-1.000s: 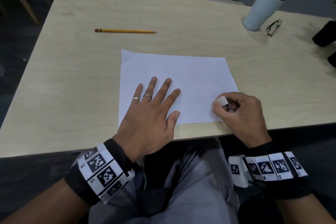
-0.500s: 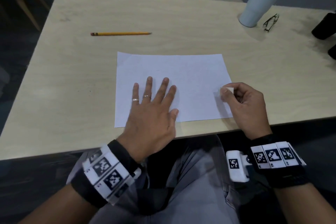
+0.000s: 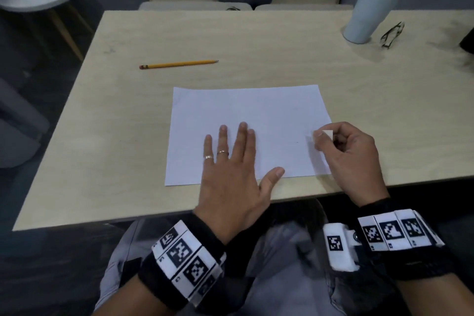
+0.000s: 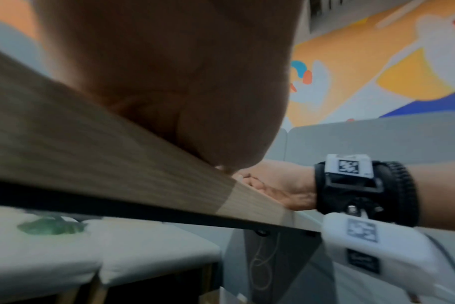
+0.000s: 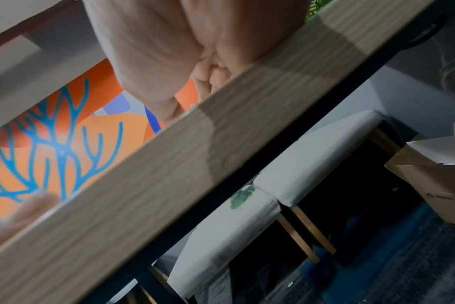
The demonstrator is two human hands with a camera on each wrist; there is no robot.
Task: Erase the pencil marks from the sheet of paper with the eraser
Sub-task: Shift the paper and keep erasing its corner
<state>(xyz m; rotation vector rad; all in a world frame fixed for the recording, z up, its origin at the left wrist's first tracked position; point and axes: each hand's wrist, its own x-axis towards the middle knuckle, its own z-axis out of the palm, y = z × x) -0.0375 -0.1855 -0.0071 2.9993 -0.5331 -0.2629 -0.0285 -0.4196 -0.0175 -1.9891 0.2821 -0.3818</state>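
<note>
From the head view, a person's left hand lay flat, fingers spread and straight, on the near half of a sheet of paper close to the table's near edge, while the right hand pinched a small white eraser in curled fingers at the paper's right edge. A pencil lay apart toward the far left corner, a tumbler and glasses at the far right. No marks could be made out except perhaps a faint speck near the eraser. Short, light strokes away from the flat hand would likely keep the sheet from creasing.

The left wrist view showed only a palm on the table edge, fingers hidden.

The right wrist view showed curled fingers behind the table edge; the eraser was out of sight.
</note>
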